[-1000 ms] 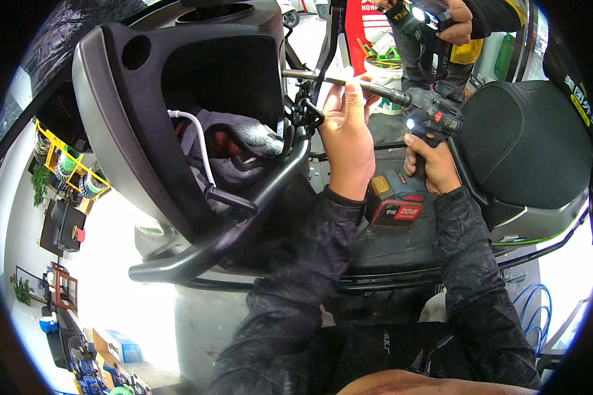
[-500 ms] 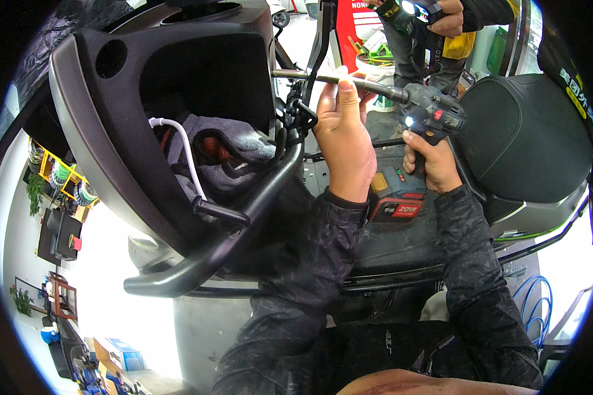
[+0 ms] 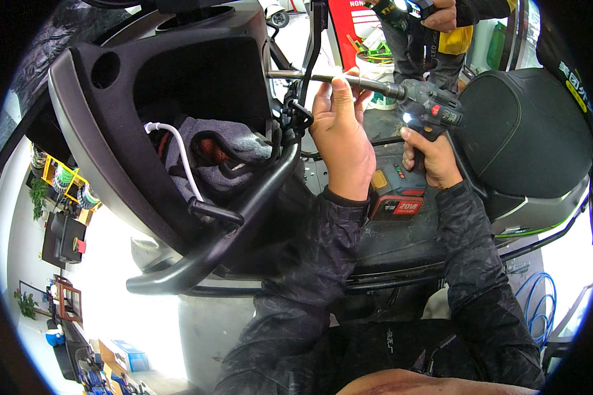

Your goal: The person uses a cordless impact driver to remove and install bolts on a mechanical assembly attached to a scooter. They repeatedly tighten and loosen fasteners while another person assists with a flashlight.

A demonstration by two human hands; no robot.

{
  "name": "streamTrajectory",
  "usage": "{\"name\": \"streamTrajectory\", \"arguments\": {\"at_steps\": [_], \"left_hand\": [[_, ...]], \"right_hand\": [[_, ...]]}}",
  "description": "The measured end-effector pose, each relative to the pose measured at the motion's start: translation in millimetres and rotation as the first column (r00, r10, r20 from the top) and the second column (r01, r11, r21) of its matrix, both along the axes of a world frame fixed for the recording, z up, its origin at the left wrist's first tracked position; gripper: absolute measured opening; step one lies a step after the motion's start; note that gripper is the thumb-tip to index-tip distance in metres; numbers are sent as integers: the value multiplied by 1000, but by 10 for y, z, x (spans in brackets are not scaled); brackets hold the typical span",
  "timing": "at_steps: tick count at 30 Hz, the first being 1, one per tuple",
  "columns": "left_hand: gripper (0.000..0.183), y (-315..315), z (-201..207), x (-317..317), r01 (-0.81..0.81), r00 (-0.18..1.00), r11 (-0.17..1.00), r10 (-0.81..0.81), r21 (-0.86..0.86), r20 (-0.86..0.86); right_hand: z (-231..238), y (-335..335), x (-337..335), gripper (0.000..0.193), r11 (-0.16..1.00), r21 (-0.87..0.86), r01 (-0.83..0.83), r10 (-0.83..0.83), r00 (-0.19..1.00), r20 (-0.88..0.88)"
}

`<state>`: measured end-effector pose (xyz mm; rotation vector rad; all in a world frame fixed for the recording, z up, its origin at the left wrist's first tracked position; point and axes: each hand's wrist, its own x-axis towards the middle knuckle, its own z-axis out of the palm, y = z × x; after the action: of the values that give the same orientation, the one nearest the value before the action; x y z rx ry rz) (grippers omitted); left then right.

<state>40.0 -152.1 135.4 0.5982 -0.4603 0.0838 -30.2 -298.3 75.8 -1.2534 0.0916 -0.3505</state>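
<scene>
In my right hand (image 3: 435, 160) is a dark cordless drill (image 3: 431, 105), its small lamp lit and its nose turned left. My fingers wrap its handle, and a red and grey battery pack (image 3: 399, 192) shows at its lower end. A long metal shaft (image 3: 379, 87) runs from the chuck toward the scooter's front panel. Around this shaft my left hand (image 3: 344, 148) is closed, thumb uppermost. The shaft's far end passes behind a black upright bar (image 3: 315, 49), so its tip is hard to make out.
The scooter's open front compartment (image 3: 158, 79) holds grey cloth (image 3: 244, 178) and a white cable (image 3: 181, 155). A thick black guard bar (image 3: 211, 260) curves below it. The black seat (image 3: 537, 131) stands at right. Another person's hand (image 3: 441, 16) holds a lit lamp beyond the drill.
The view has shifted slightly. Both hands keep their grips on the drill and the shaft, with little other visible movement.
</scene>
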Motion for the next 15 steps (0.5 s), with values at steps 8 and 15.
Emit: {"name": "streamTrajectory", "arguments": {"at_steps": [8, 15], "left_hand": [[28, -10, -3, -4, -11, 1000, 1000, 11, -5, -10], [44, 7, 10, -10, -3, 1000, 1000, 3, 5, -27]], "right_hand": [[-32, -55, 12, 22, 999, -37, -19, 21, 998, 57], [-30, -39, 40, 23, 996, -85, 3, 2, 999, 51]]}}
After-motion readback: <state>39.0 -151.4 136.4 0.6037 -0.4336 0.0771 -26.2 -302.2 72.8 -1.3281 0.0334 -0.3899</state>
